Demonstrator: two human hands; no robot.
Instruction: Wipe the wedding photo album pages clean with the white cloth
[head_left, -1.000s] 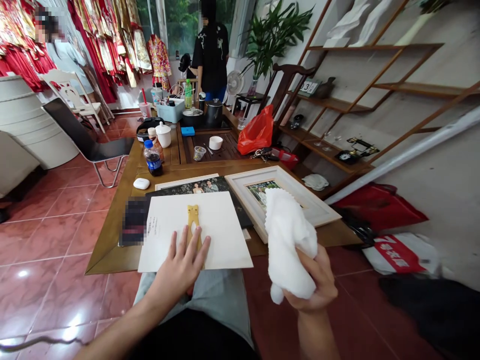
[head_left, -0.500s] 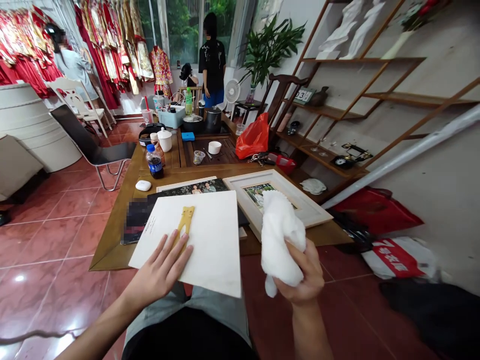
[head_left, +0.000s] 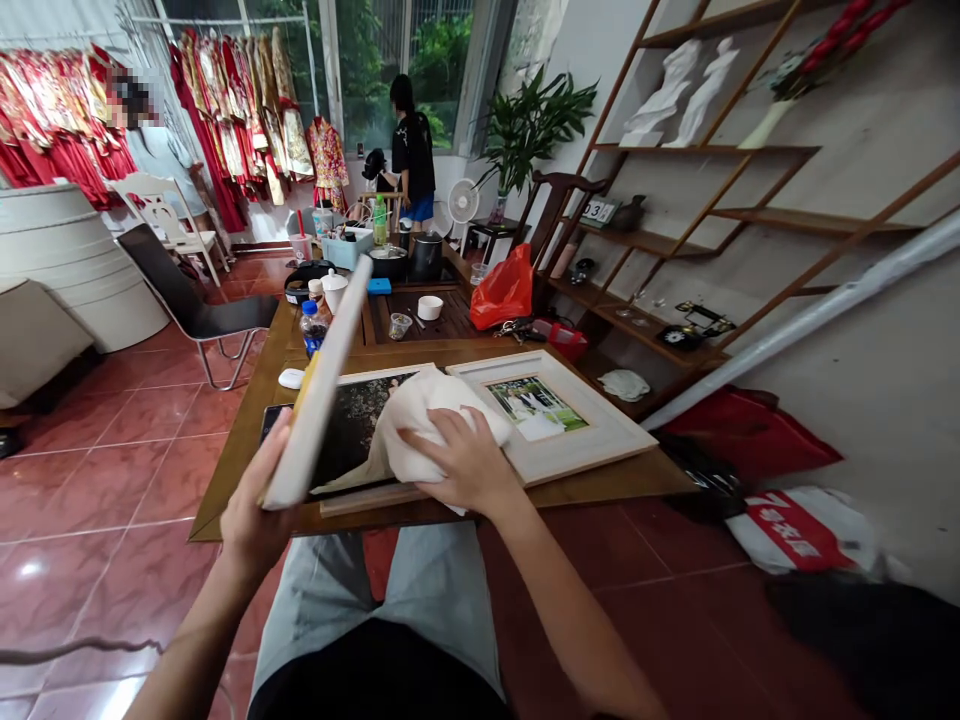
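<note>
My left hand (head_left: 259, 505) grips the near edge of a white board (head_left: 324, 385) and holds it tilted up on edge over the left part of the wooden table (head_left: 247, 440). A yellow piece (head_left: 302, 378) peeks out behind the board. My right hand (head_left: 463, 462) presses a white cloth (head_left: 420, 420) down on a dark photo print (head_left: 356, 425) that lies flat on the table. To the right of it lies a white picture frame (head_left: 570, 425) with a photo in it.
The far half of the table carries a cola bottle (head_left: 310, 325), a white earbud case (head_left: 289, 378), cups, a tea tray, pots and a red plastic bag (head_left: 502, 290). A black chair (head_left: 191, 300) stands left. Shelves line the right wall. Two people stand at the back.
My left hand lifted the white board from flat to nearly upright, uncovering the dark print. My right hand moved left and down and laid the cloth on that print.
</note>
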